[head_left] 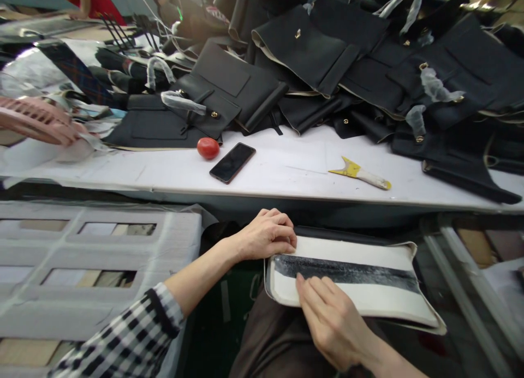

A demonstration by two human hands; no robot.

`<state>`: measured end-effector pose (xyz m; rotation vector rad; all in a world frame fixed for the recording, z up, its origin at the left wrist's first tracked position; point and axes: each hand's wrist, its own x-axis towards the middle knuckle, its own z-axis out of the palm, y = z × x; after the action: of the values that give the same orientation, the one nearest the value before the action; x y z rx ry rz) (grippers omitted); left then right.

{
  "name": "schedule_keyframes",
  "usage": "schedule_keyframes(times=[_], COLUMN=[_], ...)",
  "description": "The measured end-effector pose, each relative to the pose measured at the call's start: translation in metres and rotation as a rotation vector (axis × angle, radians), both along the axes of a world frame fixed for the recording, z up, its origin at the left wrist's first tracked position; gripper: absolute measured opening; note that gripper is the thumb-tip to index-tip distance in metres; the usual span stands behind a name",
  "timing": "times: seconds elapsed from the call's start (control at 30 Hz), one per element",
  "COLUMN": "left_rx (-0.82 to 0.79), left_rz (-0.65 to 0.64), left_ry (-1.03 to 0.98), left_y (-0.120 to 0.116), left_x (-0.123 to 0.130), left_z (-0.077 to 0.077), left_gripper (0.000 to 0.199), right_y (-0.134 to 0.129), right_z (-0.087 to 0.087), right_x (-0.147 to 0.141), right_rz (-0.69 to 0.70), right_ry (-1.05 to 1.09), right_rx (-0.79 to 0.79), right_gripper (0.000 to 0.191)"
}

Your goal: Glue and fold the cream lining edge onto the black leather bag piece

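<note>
- White panel [380, 301], with a dark lengthwise band [352, 273], lay over the person's lap [266, 340], in front of the table [286, 171] and below its edge.
- Left hand [272, 236] was at the panel's far left corner, fingers curled inward and tips touching it; could not tell whether the thumb pinched from beneath.
- Right hand [333, 318] reached in over the near edge, fingers together and slightly bent, tips on the panel near its left end; thumb hidden, so pinch or plain press could not be told.
- Black material [339, 235] showed along the panel's far edge.
- Sleeve on the left arm: black-and-white check [126, 334].
- On the table, a dark-screened phone [232, 162] lay flat, a red round object [208, 148] just beside it.
- Yellow-and-white tool [362, 174] lay well to the right of the phone.
- Black bag pieces [311, 53], some with gold-coloured fittings, were heaped behind these.
- Pink fan [36, 119] stood at far left; grey crate [102, 312] below it, left of the person.
</note>
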<state>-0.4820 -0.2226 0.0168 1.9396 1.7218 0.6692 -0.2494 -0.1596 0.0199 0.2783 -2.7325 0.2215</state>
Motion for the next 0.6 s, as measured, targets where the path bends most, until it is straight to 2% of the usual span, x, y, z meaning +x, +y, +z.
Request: schedule_keyframes(times=[0.07, 0.2, 0.33, 0.53, 0.6], left_rx=[0.007, 0.024, 0.05, 0.098, 0.113], left_rz=[0.008, 0.025, 0.028, 0.037, 0.053], left_ry=[0.004, 0.002, -0.005, -0.063, -0.092], left_y=[0.0, 0.0, -0.002, -0.003, -0.004], left_x=[-0.001, -0.001, -0.001, -0.002, -0.001], left_z=[-0.001, -0.003, -0.007, -0.016, -0.02], left_gripper=[0.008, 0.01, 0.013, 0.012, 0.012], right_y=[-0.003, -0.007, -0.006, 0.001, 0.003], right_z=[-0.002, -0.001, -0.002, -0.001, 0.005], right_x=[0.0, -0.004, -0.007, -0.006, -0.007], right_rz=[-0.04, -0.186, -0.275, -0.32, -0.347], right_ry=[-0.002, -0.002, 0.034, 0.008, -0.026], right_rx=[0.035, -0.029, -0.05, -0.076, -0.135], right_gripper=[0.035, 0.033, 0.034, 0.042, 0.054])
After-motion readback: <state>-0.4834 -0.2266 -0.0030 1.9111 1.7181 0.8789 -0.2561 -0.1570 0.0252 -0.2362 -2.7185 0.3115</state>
